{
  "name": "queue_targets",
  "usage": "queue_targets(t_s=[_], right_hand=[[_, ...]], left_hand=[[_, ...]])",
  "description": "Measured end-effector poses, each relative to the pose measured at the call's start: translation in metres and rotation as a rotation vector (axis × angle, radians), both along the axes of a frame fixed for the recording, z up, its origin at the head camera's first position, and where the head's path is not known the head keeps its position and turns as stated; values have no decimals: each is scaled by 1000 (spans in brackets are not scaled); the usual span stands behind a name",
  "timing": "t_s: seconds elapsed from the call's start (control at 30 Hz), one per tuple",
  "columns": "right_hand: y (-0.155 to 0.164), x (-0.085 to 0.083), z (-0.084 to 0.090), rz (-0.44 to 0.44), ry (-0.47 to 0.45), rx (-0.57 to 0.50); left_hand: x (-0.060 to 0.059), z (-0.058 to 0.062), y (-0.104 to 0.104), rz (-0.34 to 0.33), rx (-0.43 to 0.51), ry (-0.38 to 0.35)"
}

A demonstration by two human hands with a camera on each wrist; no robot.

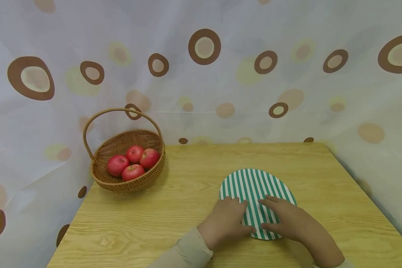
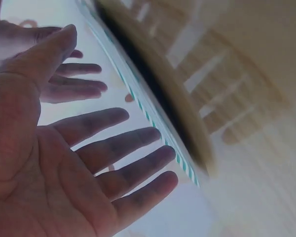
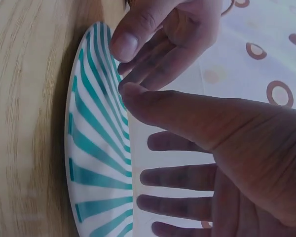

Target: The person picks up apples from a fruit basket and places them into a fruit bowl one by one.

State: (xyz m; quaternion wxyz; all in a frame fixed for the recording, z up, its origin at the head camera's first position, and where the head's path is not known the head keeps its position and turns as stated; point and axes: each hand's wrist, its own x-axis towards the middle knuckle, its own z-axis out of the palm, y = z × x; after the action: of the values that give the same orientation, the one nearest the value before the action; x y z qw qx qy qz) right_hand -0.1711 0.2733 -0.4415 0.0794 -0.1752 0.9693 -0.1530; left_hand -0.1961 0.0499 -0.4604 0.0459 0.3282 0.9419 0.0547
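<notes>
Head view: A person's left hand point(image 1: 228, 220) and right hand point(image 1: 287, 220) are lying flat, fingers straight, on the near edge of a green-striped plate point(image 1: 251, 182), near-right on a wooden table point(image 1: 187, 208). A wicker basket point(image 1: 127, 182) is sitting far left, holding red apples point(image 1: 132, 162).
Left wrist view: The left hand point(image 2: 64, 163) is spreading open beside the plate point(image 2: 153, 123) rim, gripping nothing.
Right wrist view: The right hand point(image 3: 222, 163) is stretching open over the plate point(image 3: 93, 168).

The head camera looks forward and down across the table point(image 1: 174, 208) from some way off. The 2 wrist cameras sit very close, somewhat blurred, sharing the striped plate point(image 3: 96, 163) with it.
</notes>
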Motion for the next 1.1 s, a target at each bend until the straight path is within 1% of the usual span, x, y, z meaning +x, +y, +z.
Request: queue_targets(t_s=[0.17,0.23,0.37,0.5,0.67,0.8,0.9,1.03,1.1], right_hand=[[-9,3,5,12,105,21],[-11,3,6,16,133,24],[-15,1,5,34,191,30],[-18,-3,5,53,226,23],[-24,-6,8,69,258,7],[-32,-9,11,90,274,-7],[-37,-12,12,112,284,-18],[-43,-16,11,141,316,-47],[-45,-17,11,156,339,-59]], left_hand=[[-3,1,-14,-8,38,18],[-4,2,-20,-5,71,11],[-4,4,-36,16,169,-10],[-5,7,-50,24,237,-4],[-7,9,-65,32,314,-17],[-7,12,-77,28,370,-23],[-5,15,-86,49,369,-27],[-3,16,-98,107,343,-47],[-1,16,-104,131,345,-64]])
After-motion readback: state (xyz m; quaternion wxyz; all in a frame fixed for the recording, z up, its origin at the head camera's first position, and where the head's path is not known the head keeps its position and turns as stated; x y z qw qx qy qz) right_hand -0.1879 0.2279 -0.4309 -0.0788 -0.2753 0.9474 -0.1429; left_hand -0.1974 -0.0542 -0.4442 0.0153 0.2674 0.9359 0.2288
